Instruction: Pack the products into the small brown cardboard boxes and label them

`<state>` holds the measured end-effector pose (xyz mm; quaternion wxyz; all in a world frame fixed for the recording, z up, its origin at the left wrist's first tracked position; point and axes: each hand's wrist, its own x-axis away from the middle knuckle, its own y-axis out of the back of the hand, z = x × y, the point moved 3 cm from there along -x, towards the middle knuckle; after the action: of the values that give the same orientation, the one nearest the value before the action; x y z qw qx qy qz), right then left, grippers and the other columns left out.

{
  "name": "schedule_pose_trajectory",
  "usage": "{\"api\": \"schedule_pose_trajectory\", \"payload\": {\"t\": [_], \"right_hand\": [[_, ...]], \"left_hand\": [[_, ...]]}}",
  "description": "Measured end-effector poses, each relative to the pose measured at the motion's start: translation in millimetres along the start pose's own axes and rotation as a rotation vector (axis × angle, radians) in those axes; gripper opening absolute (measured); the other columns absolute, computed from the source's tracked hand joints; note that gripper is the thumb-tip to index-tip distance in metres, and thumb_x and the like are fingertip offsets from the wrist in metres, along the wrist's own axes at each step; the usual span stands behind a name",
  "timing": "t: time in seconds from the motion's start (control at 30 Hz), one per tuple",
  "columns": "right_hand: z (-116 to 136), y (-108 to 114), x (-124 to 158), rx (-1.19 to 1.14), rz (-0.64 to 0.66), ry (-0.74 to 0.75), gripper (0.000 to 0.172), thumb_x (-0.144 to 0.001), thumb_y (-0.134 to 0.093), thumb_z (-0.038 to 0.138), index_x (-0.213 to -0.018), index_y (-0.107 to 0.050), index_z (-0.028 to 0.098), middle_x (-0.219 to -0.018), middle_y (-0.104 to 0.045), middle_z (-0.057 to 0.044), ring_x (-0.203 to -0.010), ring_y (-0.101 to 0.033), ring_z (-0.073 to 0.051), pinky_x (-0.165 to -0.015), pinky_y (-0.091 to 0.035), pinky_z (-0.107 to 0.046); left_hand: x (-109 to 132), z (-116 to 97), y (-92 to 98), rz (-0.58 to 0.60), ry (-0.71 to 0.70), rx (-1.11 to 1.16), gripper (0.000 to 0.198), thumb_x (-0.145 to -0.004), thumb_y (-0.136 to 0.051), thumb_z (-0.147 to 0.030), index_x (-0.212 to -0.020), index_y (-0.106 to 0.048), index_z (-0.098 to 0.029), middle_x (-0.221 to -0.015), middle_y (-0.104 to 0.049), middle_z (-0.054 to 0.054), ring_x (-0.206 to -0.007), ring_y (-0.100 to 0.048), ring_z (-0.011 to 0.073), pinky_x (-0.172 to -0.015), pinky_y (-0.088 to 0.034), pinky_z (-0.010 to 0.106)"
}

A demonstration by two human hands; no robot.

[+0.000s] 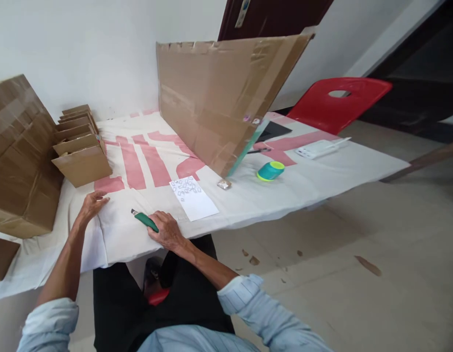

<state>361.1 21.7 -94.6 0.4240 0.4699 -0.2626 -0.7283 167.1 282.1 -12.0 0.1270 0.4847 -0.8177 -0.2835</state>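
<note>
In the head view, my right hand [167,230] is wrapped around a green cutter [146,221], its tip pointing up and left, just above or on the counter [307,188]; I can't tell whether it touches the cloth. My left hand [92,204] holds nothing that I can see: its fingers are loosely bent and parted, near the front of a row of small cardboard boxes [86,166].

That row runs back toward the wall, the boxes standing one behind another with their upper edges open. What lies inside them appears to be shadow and more cardboard, but the angle is too low for me to be sure. To their left stands a large brown carton [24,161], taped over, its contents hidden from me. A smaller brown box [2,259] sits at the left edge, cut off by the frame.

Right of the cutter, a white sheet [200,205] with small drawn shapes lies flat. Just beyond it is a small packet [224,184], at the near corner of a big upright cardboard panel [215,98]. Farther right, a teal cylinder [270,171] with yellow-green ends lies on its side, and a white device [316,149] rests near the red chair [339,105].
</note>
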Motion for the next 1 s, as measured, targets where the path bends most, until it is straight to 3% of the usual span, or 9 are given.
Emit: {"api": "schedule_pose_trajectory", "payload": {"t": [0.17,0.3,0.4,0.57,0.73,1.0], "right_hand": [[1.5,1.5,-1.6,-0.01,0.002,0.006,0.023,-0.092,-0.069,0.017,-0.113,-0.074,0.022,-0.105,-0.073,-0.008,-0.1,-0.065,-0.025,-0.087,-0.048,-0.036],[3.3,5.4,-0.6,0.005,-0.021,0.002,0.021,-0.094,-0.069,0.017,-0.114,-0.073,0.021,-0.106,-0.072,-0.008,-0.101,-0.063,-0.025,-0.088,-0.049,-0.035],[0.7,9.9,-4.3,0.041,-0.079,-0.091,0.02,-0.095,-0.068,0.014,-0.113,-0.073,0.021,-0.108,-0.07,-0.009,-0.105,-0.062,-0.026,-0.091,-0.049,-0.036],[-5.5,14.7,-9.7,0.107,-0.059,-0.219,0.015,-0.099,-0.073,0.024,-0.113,-0.071,0.019,-0.113,-0.07,-0.011,-0.108,-0.061,-0.028,-0.093,-0.049,-0.038],[-16.1,24.1,2.7,0.092,-0.145,-0.145,0.017,-0.103,-0.064,0.024,-0.117,-0.072,0.019,-0.124,-0.072,-0.013,-0.113,-0.06,-0.028,-0.098,-0.049,-0.041],[-64.6,53.9,30.6,0.205,-0.293,-0.244,0.028,-0.102,-0.058,0.02,-0.124,-0.074,0.012,-0.135,-0.072,-0.021,-0.125,-0.059,-0.032,-0.109,-0.048,-0.046]], "left_hand": [[62.8,-1.1,-23.1,-0.01,-0.056,-0.046,0.055,-0.072,-0.078,-0.063,-0.104,-0.082,-0.018,-0.118,-0.083,0.016,-0.114,-0.076,0.0374,-0.1,-0.06,0.049],[106.9,-1.7,-45.2,-0.039,-0.108,-0.085,0.044,-0.081,-0.072,-0.055,-0.109,-0.081,-0.021,-0.12,-0.083,0.014,-0.112,-0.077,0.035,-0.097,-0.062,0.048],[130.7,-5.3,-61.0,-0.056,-0.163,-0.113,0.035,-0.085,-0.069,-0.047,-0.109,-0.08,-0.024,-0.12,-0.083,0.011,-0.108,-0.078,0.032,-0.098,-0.063,0.047],[152.2,-12.4,-76.6,-0.091,-0.262,-0.142,0.026,-0.087,-0.07,-0.04,-0.106,-0.079,-0.024,-0.124,-0.08,0.012,-0.12,-0.075,0.0333,-0.112,-0.058,0.052],[170.6,-7.0,-79.7,-0.147,-0.284,-0.173,0.026,-0.09,-0.068,-0.039,-0.108,-0.079,-0.024,-0.128,-0.079,0.014,-0.122,-0.075,0.0345,-0.113,-0.058,0.055],[195.8,5.4,-71.9,-0.222,-0.282,-0.176,0.029,-0.092,-0.066,-0.043,-0.109,-0.08,-0.024,-0.126,-0.079,0.014,-0.12,-0.075,0.0354,-0.112,-0.059,0.057]]}}
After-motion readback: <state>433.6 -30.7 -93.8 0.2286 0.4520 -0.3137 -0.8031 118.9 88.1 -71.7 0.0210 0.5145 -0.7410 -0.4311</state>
